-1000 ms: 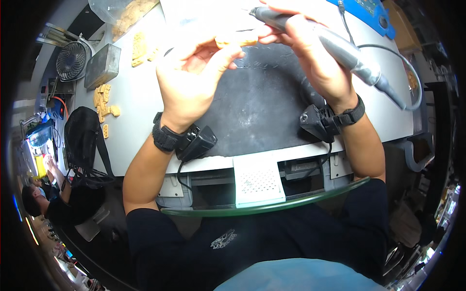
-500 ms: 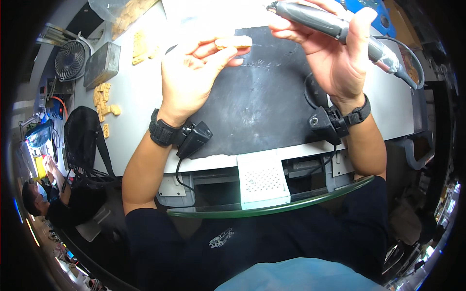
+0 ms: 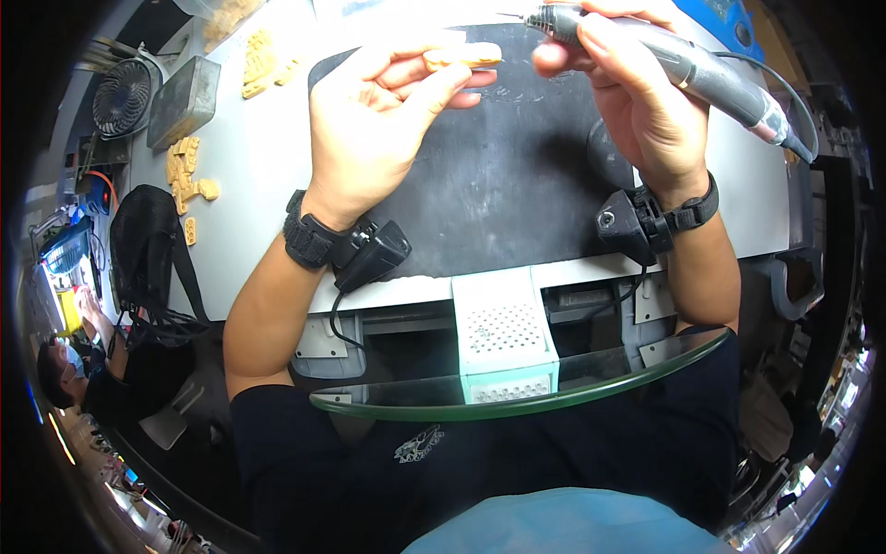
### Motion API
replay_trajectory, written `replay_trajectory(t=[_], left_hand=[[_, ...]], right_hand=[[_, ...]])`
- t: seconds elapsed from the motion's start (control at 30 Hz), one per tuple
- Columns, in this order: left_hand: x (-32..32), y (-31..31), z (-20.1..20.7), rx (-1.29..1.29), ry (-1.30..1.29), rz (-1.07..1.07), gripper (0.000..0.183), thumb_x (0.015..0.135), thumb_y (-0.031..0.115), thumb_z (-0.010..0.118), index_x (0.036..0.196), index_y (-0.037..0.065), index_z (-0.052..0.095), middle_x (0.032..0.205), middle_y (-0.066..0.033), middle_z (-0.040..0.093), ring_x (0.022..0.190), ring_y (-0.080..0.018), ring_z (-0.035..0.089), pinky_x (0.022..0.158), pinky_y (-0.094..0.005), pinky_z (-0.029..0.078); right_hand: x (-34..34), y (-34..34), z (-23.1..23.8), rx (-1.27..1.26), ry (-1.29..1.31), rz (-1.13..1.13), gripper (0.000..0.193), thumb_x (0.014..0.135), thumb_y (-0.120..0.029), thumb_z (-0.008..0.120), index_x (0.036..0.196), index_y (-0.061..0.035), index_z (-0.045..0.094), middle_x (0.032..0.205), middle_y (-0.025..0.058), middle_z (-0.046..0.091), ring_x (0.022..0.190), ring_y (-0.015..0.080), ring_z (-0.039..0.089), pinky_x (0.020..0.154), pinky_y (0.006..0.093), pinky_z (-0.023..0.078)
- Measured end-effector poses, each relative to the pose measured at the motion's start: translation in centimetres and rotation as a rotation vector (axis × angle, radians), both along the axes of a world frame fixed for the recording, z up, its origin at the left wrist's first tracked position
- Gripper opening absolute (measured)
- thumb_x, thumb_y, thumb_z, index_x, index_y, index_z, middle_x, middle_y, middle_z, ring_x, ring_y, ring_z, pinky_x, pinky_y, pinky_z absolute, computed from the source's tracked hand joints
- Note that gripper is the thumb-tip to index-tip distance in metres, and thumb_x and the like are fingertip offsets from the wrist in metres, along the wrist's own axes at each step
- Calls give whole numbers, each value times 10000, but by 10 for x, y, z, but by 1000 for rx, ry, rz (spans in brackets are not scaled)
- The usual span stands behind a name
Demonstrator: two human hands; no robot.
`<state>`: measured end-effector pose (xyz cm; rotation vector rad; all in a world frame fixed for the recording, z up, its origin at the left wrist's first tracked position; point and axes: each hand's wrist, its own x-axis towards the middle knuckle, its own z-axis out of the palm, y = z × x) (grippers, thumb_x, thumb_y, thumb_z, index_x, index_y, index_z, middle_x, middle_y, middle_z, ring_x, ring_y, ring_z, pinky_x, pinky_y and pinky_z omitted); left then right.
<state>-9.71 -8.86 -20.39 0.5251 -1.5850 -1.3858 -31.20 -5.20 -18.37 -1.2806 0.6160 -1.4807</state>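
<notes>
My left hand (image 3: 378, 115) pinches a small pale wooden piece (image 3: 466, 56) between thumb and fingers, raised above the black mat (image 3: 498, 185). My right hand (image 3: 637, 102) grips a grey corded rotary tool (image 3: 701, 69) like a pen, with its thin bit pointing left near the top edge. The bit's tip sits a little to the right of the wooden piece and apart from it. Both wrists wear black straps with small black devices.
Several pale wooden pieces (image 3: 189, 171) lie on the white table (image 3: 249, 194) at the left, beside a grey metal box (image 3: 185, 100) and a small fan (image 3: 122, 95). A black bag (image 3: 148, 254) hangs at the table's left edge. A white perforated box (image 3: 503, 332) sits below the mat. Another person (image 3: 83, 369) sits at lower left.
My right hand with the rotary tool has moved up and to the right, away from the wooden piece. My left hand still holds the piece and has shifted slightly.
</notes>
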Motion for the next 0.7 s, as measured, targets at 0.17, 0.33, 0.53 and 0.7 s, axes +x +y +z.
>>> replay_trajectory(t=[0.17, 0.33, 0.53, 0.7], left_hand=[[-2, 2, -2, 40, -2, 17, 249, 905, -33, 573, 1137, -104, 517, 1083, -227, 648, 982, -303, 666, 815, -349, 585], [-2, 3, 0, 18, -7, 13, 253, 902, -41, 570, 1141, -108, 515, 1085, -235, 645, 982, -304, 666, 815, -350, 586], [-3, 3, -2, -42, -10, 19, 251, 898, -47, 572, 1138, -107, 526, 1081, -225, 651, 984, -292, 666, 808, -342, 589], [-1, 2, -2, -29, -18, 9, 254, 900, -31, 579, 1142, -104, 554, 1066, -212, 660, 978, -277, 669, 808, -335, 588]], right_hand=[[7, -5, -9, -52, -95, -18, 191, 872, -52, 638, 1030, 55, 643, 957, 138, 669, 835, 208, 653, 788, 323, 531], [3, 6, -7, 72, 147, -115, 191, 835, -17, 671, 1009, 53, 637, 940, 130, 676, 824, 177, 653, 764, 285, 523], [-13, -7, -9, -147, 245, 125, 271, 794, 18, 700, 1044, 50, 600, 892, 123, 688, 838, 160, 661, 708, 237, 508], [6, 8, -3, 47, 6, -16, 288, 790, 26, 705, 1054, 53, 593, 896, 124, 687, 854, 169, 667, 719, 248, 512]])
